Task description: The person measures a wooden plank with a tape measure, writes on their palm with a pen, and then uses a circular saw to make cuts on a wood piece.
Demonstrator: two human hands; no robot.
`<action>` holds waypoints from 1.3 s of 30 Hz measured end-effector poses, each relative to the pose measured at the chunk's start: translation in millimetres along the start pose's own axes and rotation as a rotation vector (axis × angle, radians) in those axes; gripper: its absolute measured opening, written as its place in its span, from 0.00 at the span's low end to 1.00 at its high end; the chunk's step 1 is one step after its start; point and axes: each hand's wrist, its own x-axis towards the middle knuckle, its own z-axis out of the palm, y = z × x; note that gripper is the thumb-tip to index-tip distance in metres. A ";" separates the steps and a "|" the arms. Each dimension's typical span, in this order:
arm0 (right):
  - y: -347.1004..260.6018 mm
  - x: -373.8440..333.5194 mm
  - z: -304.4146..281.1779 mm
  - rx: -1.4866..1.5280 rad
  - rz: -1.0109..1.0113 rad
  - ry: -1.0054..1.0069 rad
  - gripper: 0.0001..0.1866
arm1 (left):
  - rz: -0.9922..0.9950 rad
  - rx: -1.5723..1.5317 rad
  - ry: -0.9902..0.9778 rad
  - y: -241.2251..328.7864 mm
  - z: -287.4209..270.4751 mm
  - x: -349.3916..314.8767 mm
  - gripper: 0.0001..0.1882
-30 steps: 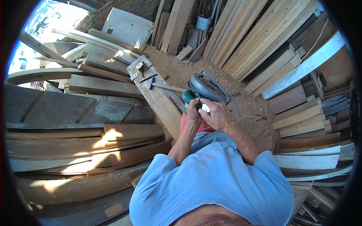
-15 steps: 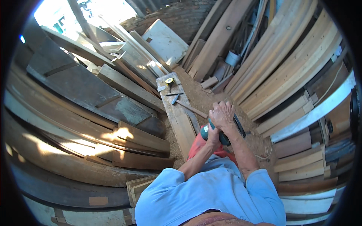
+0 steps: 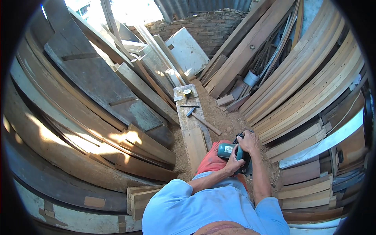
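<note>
At my right thigh, over the red trousers, I hold a teal and black power tool (image 3: pixel 227 150) that looks like a circular saw. My left hand (image 3: pixel 235 163) is closed around its near side. Farther forward, my right hand (image 3: pixel 249 141) curls over its dark upper part. The underside and any blade are hidden. A narrow plank bench (image 3: pixel 180 113) extends ahead of me, with a loose board (image 3: pixel 195 144) on its near end. On it lie a hammer (image 3: pixel 203 122), a thin dark stick-like tool (image 3: pixel 190 106) and a yellow and black tape measure (image 3: pixel 187 93).
Long planks (image 3: pixel 297 78) lean in rows on the right. Dark panels (image 3: pixel 90 78) and boards stand on the left. A white bucket (image 3: pixel 251 78) is among offcuts at the back, before a brick wall (image 3: pixel 188 29). Sawdust covers the floor (image 3: pixel 223 117). A thin cord (image 3: pixel 276 176) trails right of me.
Both hands and the power tool have come nearer to my body and to the right. The tool has turned, showing more of its teal housing. The view has shifted slightly.
</note>
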 end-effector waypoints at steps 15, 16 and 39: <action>25.0 -0.7 0.6 0.212 -0.210 -0.068 0.27 | -0.028 0.025 -0.021 14.8 0.7 -8.1 0.51; 30.7 -3.3 3.9 0.233 -0.288 -0.045 0.26 | -0.038 0.018 -0.033 15.4 0.5 -9.2 0.52; 0.0 -0.4 1.4 0.086 -0.092 -0.015 0.19 | -0.047 0.028 -0.031 7.3 0.3 -4.5 0.51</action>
